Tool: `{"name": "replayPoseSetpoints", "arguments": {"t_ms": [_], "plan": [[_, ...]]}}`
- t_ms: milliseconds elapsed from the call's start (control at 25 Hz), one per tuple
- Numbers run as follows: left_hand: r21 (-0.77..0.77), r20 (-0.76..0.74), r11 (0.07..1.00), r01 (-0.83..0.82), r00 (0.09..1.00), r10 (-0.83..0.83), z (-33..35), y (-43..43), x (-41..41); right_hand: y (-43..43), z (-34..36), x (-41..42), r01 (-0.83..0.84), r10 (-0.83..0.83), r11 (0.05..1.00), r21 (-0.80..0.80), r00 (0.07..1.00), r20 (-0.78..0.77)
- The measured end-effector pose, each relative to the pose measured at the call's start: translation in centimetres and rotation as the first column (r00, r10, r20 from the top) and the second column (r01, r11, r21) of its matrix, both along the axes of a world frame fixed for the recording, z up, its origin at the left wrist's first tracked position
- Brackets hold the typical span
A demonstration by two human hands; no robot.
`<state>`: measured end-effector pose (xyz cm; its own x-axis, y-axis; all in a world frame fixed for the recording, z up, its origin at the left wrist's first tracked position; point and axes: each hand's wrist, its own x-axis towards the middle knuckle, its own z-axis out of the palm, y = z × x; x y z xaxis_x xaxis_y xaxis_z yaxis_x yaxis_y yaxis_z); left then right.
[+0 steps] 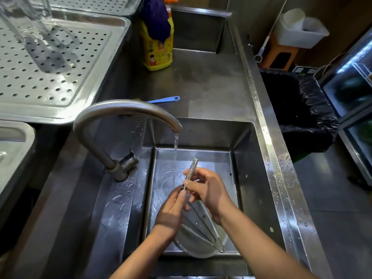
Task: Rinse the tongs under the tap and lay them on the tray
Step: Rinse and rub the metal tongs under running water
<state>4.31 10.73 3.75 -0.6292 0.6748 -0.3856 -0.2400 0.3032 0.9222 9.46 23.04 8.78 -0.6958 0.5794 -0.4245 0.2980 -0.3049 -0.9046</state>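
Steel tongs (191, 178), gripped closed by the right hand (209, 190) and pinched lower down by the left hand (173, 210) over the sink (245, 178) centre, should be turned slowly under the tap (124, 111) stream before transfer to the tray (112, 63).

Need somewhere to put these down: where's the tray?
The perforated tray sits at upper left, left of the tap and the yellow bottle.

Blocked: curved steel tap (124, 111) arches across frame centre, above the sink.
Open: bare steel counter (211, 87) upper centre.
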Motion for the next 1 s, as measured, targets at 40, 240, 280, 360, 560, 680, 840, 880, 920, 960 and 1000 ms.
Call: {"name": "replayPoseSetpoints", "arguments": {"t_ms": [40, 240, 280, 360, 560, 680, 840, 880, 920, 960, 1000], "plan": [[-0.003, -0.027, 1.000, 0.006, 1.000, -0.006, -0.1, -0.1, -0.4, 0.2, 0.0, -0.3, 0.008, -0.008, 0.999, -0.032, 1.000, -0.017], [-0.003, -0.071, 1.000, -0.007, 0.997, 0.006, -1.5, -0.5, -0.7, 1.8, -0.5, -2.6, 0.050, -0.053, 0.997, 0.054, 0.997, 0.055], [0.004, -0.068, 1.000, -0.018, 0.997, 0.018, -1.7, -0.4, -0.7, 1.4, -0.9, -2.8, -0.007, 0.002, 0.998, 0.068, 0.997, 0.075], [0.020, -0.036, 0.999, -0.036, 0.999, 0.037, -2.0, -0.4, -0.8, 1.2, -1.3, -3.5, -0.073, 0.067, 0.996, 0.044, 0.989, 0.129], [0.010, 0.087, 0.996, -0.084, 0.993, 0.083, -1.9, -0.2, -1.6, 2.4, -1.8, -6.1, -0.014, 0.003, 0.998, 0.055, 0.980, 0.199], [-0.021, 0.130, 0.995, -0.096, 0.987, 0.097, -1.5, 0.1, -2.1, 1.7, -2.4, -6.6, -0.133, 0.111, 0.987, 0.086, 0.969, 0.220], [-0.050, 0.192, 0.991, -0.123, 0.973, 0.130, -1.3, 0.6, -2.3, 2.5, -2.3, -7.7, -0.092, 0.065, 0.987, 0.130, 0.979, 0.195], [-0.048, 0.187, 0.990, -0.131, 0.973, 0.138, -1.2, 0.7, -2.4, 2.0, -2.2, -7.5, -0.162, 0.125, 0.974, 0.158, 0.967, 0.224], [-0.045, 0.182, 0.990, -0.133, 0.973, 0.139, -1.2, 0.8, -2.4, 1.5, -2.4, -7.2, -0.232, 0.185, 0.959, 0.166, 0.949, 0.255], [-0.037, 0.185, 0.990, -0.133, 0.973, 0.138, -1.2, 1.0, -2.3, 1.2, -2.5, -7.1, -0.258, 0.204, 0.950, 0.176, 0.940, 0.275], [-0.023, 0.199, 0.990, -0.137, 0.970, 0.139, -1.1, 1.0, -2.1, 1.3, -2.5, -7.4, -0.223, 0.165, 0.958, 0.180, 0.943, 0.290]]}}
